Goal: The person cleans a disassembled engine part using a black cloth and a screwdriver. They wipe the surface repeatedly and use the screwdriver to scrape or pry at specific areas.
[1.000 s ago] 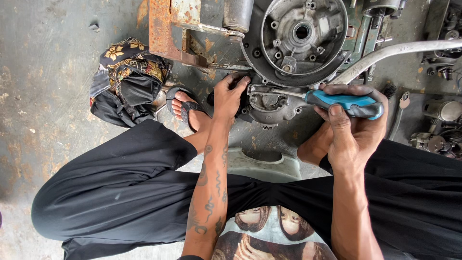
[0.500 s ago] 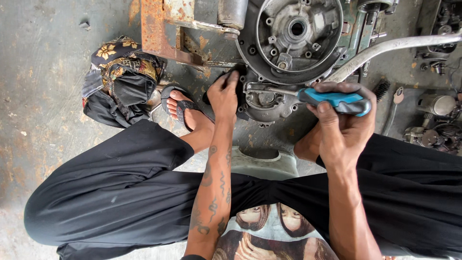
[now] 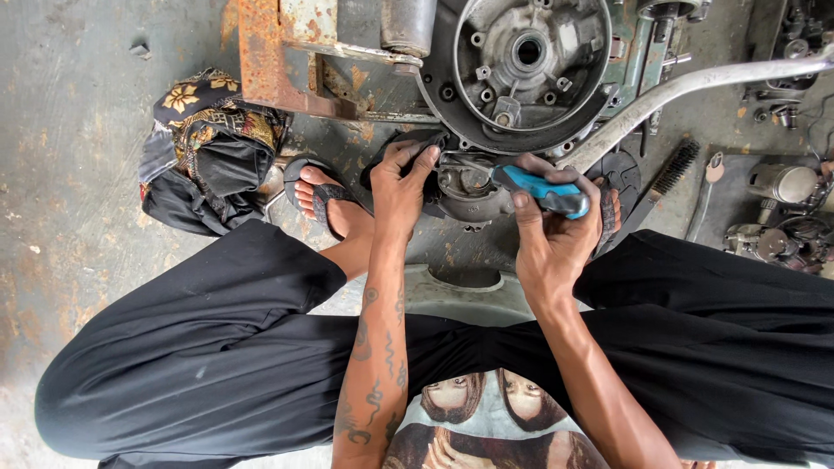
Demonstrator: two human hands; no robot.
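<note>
I sit on the floor in front of a grey engine casing (image 3: 530,65) with a round open housing. My left hand (image 3: 401,187) grips a small round metal part (image 3: 469,182) at the casing's lower edge, fingers curled over its left side. My right hand (image 3: 547,230) is closed around a tool with a blue handle (image 3: 543,189), whose tip points left into that same part. Both hands are close together, just below the housing.
A rusty metal frame (image 3: 265,61) lies left of the casing. A patterned dark cloth (image 3: 208,143) is bunched at the left. A curved metal lever (image 3: 695,87) runs right. A wire brush (image 3: 673,169) and small engine parts (image 3: 782,208) lie at the right. My sandalled feet flank the work.
The view has shifted, so the casing sits more central. My right hand with the blue-handled tool has moved left, closer to the left hand and the small metal part.
</note>
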